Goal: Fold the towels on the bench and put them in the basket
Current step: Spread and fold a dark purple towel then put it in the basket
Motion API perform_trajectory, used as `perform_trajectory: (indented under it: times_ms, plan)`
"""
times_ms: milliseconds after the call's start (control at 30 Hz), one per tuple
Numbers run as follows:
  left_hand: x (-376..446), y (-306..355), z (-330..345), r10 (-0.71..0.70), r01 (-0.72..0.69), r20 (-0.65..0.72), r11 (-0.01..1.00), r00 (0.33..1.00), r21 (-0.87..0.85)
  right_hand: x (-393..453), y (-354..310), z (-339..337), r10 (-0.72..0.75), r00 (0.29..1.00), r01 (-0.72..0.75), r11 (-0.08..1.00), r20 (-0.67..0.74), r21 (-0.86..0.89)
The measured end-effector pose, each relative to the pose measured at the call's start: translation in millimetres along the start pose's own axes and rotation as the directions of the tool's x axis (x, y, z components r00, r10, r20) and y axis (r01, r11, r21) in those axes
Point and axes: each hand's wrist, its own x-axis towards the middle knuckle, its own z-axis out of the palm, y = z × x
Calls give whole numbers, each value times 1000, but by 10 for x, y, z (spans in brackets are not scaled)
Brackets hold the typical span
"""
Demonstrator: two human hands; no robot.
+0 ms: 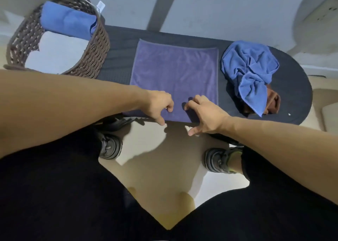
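The light is dim and cool on the wall beyond my hands, warmer on the floor [164, 163] beneath them, and my arms and fingers throw soft dark shadows there, just under my left hand [161, 107] and right hand [203, 112]. The wide lens bends the bench [292, 87] into a curve and stretches my forearms toward the frame edges. The view is slightly soft throughout, my dark trousers nearest me lose all detail, and nothing glares.
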Motion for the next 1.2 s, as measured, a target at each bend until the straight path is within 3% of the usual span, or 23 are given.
perform_trajectory:
  times_ms: [267,400,500,567,633,733,867,967,1033,1200]
  plan:
    - [103,6,-13,-8,7,27,999,1000,41,47,9,-51,-90,990,81,993,-107,-82]
    - [142,47,13,-47,51,-43,994,998,92,102,24,-75,26,986,-20,999,-163,39]
    - [174,34,-32,-96,92,-126,995,987,-36,175,51,-85,148,971,-124,983,-186,135]
    - [157,-9,-98,-176,163,-108,979,978,-122,206,71,-114,209,963,-181,969,-169,165]
    - [94,-68,-149,-261,256,-52,963,964,-80,227,85,-120,261,953,-232,955,-154,185]
    - [-35,-172,-156,-369,369,-5,929,930,27,200,110,-165,222,969,-219,975,-112,42]
    - [-181,-284,-167,-427,426,0,903,904,52,49,242,-336,24,998,-7,956,56,-293]
    - [-292,-316,-204,-408,408,-18,911,913,65,-90,288,-367,-23,1000,22,984,-5,-177]
    - [-370,-348,-254,-409,412,-52,910,911,50,-131,266,-385,31,999,-32,998,-16,-56]
    - [-534,-365,-420,-416,421,65,900,907,-109,-187,348,-653,296,920,-337,932,257,134]
